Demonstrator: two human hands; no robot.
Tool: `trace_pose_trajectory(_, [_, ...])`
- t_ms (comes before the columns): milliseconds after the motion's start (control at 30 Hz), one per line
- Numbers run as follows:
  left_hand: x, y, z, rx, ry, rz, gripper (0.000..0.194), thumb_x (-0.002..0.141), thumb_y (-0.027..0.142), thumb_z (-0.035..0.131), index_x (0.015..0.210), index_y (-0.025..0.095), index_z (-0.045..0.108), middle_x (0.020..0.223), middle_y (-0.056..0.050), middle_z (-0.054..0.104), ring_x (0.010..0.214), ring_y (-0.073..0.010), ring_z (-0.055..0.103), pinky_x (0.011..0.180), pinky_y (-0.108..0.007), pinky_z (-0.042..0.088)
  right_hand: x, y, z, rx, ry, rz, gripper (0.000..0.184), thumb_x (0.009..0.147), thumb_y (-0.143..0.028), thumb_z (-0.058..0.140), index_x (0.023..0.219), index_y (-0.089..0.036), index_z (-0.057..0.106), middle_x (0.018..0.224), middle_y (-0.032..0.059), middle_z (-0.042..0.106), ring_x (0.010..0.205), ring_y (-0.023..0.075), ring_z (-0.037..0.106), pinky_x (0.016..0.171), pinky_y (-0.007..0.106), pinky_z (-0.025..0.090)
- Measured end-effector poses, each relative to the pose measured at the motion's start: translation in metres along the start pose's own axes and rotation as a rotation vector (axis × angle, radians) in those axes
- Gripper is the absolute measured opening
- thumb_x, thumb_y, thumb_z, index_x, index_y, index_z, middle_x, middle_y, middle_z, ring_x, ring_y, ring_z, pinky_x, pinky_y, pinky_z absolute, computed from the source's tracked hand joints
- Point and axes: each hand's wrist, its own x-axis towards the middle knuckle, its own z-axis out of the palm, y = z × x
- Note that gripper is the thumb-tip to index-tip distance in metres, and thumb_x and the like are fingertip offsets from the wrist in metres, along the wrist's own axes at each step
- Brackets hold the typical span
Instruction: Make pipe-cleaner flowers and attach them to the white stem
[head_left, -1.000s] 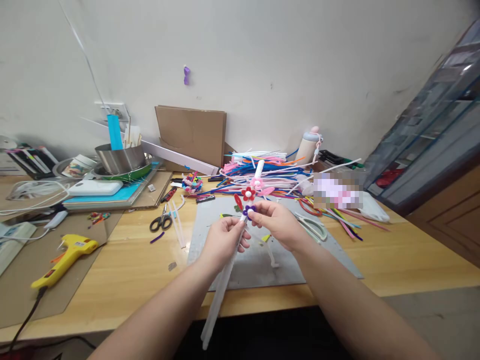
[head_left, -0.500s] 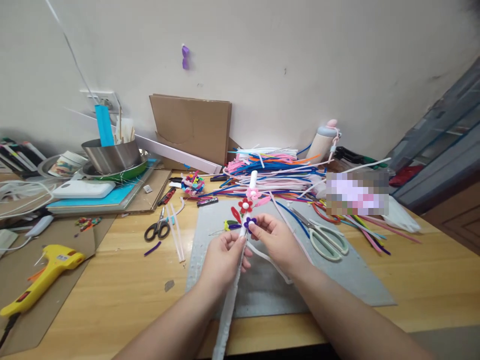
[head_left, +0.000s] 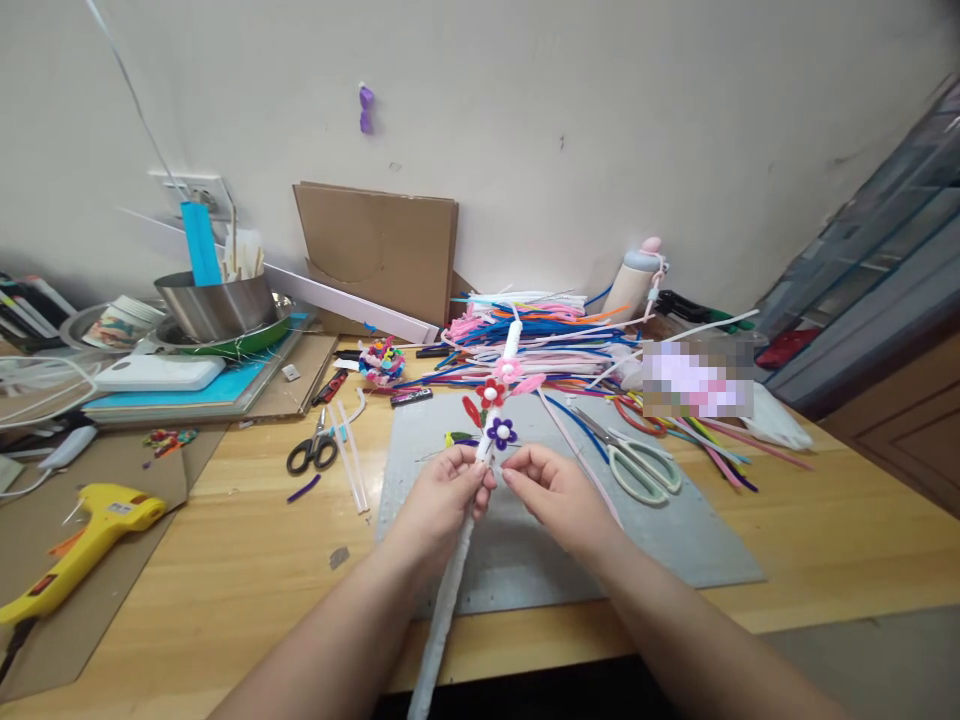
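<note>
My left hand point(head_left: 442, 495) is closed around a white wrapped stick point(head_left: 450, 585), held tilted over the grey mat. Up its top part sit a pink flower point(head_left: 508, 369), a red flower point(head_left: 491, 393) and a purple flower point(head_left: 502, 433), each with a white centre, plus red and pink fuzzy leaves. Just below the purple flower, my right hand point(head_left: 555, 495) pinches thumb and forefinger close beside the stick. Whatever lies between those fingertips is too small to make out. Behind my left hand, a yellow-and-purple fuzzy piece point(head_left: 459, 440) shows in part.
Beneath my hands lies a grey cutting mat point(head_left: 675, 550), with pale green scissors point(head_left: 641, 465) on its right. Many coloured pipe cleaners point(head_left: 540, 345) are heaped behind. To the left are black scissors point(head_left: 313, 448), a yellow glue gun point(head_left: 90, 540) and a metal bowl point(head_left: 217, 305).
My right fingers have let go of the purple flower and moved slightly down beside the stick. The white strand hanging below my hands is no longer visible. The camera view has shifted.
</note>
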Motion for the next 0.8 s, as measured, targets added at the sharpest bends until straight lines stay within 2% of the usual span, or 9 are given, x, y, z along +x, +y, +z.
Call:
trace_pose_trajectory(167, [-0.004, 0.006, -0.001, -0.004, -0.031, -0.019, 0.019, 0.066, 0.028, 0.068, 0.071, 0.011, 0.060, 0.065, -0.003, 0.061, 0.049, -0.0057, 0.045, 0.045, -0.018, 0.032, -0.007, -0.005, -0.008, -0.261, -0.017, -0.123, 0.016, 0.082, -0.028, 0.050, 0.081, -0.017, 0.061, 0.074, 0.0029, 0.063, 0.069, 0.0151, 0.057, 0.061, 0.027, 0.043])
trace_pose_trajectory(300, [-0.008, 0.011, 0.001, -0.006, -0.038, -0.020, 0.019, 0.065, 0.027, 0.070, 0.070, 0.011, 0.061, 0.066, -0.005, 0.062, 0.048, -0.0062, 0.045, 0.044, -0.019, 0.032, -0.020, -0.020, -0.013, -0.421, 0.119, -0.298, 0.015, 0.082, -0.024, 0.049, 0.085, -0.019, 0.063, 0.078, 0.0036, 0.064, 0.069, 0.0156, 0.058, 0.061, 0.027, 0.043])
trace_pose_trajectory(400, [-0.013, 0.015, 0.003, -0.030, -0.109, -0.054, 0.018, 0.066, 0.027, 0.069, 0.069, 0.012, 0.061, 0.065, -0.004, 0.061, 0.046, -0.0052, 0.043, 0.043, -0.018, 0.029, -0.027, -0.028, -0.018, -0.463, 0.184, -0.355, 0.013, 0.082, -0.022, 0.050, 0.082, -0.019, 0.063, 0.074, 0.0023, 0.063, 0.067, 0.0147, 0.056, 0.061, 0.026, 0.042])
trace_pose_trajectory(500, [-0.021, 0.018, 0.007, -0.094, -0.200, -0.108, 0.016, 0.068, 0.025, 0.068, 0.066, 0.011, 0.060, 0.059, -0.002, 0.056, 0.044, -0.0030, 0.038, 0.041, -0.017, 0.025, -0.028, -0.028, -0.022, -0.409, 0.235, -0.323, 0.013, 0.081, -0.024, 0.051, 0.077, -0.019, 0.062, 0.068, 0.0009, 0.060, 0.061, 0.0133, 0.053, 0.057, 0.025, 0.039])
trace_pose_trajectory(667, [-0.041, 0.019, 0.021, -0.304, -0.303, -0.332, 0.012, 0.066, 0.016, 0.068, 0.064, 0.009, 0.058, 0.056, 0.001, 0.047, 0.042, -0.0002, 0.029, 0.038, -0.014, 0.018, -0.024, -0.021, -0.021, -0.140, 0.219, -0.242, 0.015, 0.077, -0.030, 0.056, 0.069, -0.018, 0.058, 0.059, -0.0016, 0.054, 0.054, 0.0114, 0.047, 0.050, 0.023, 0.036])
trace_pose_trajectory(733, [-0.049, 0.022, 0.025, -0.283, -0.290, -0.309, 0.013, 0.066, 0.017, 0.068, 0.064, 0.010, 0.058, 0.058, 0.000, 0.048, 0.042, -0.0003, 0.029, 0.038, -0.015, 0.018, -0.026, -0.019, -0.018, -0.070, 0.193, -0.228, 0.016, 0.076, -0.032, 0.058, 0.069, -0.018, 0.058, 0.059, -0.0017, 0.054, 0.054, 0.0116, 0.048, 0.050, 0.024, 0.037])
trace_pose_trajectory(800, [-0.054, 0.027, 0.027, -0.184, -0.250, -0.198, 0.015, 0.067, 0.021, 0.068, 0.063, 0.011, 0.057, 0.056, 0.000, 0.049, 0.040, -0.0008, 0.029, 0.038, -0.016, 0.019, -0.033, -0.018, -0.014, -0.064, 0.165, -0.237, 0.015, 0.077, -0.033, 0.057, 0.074, -0.019, 0.060, 0.062, -0.0007, 0.057, 0.057, 0.0127, 0.051, 0.053, 0.025, 0.040])
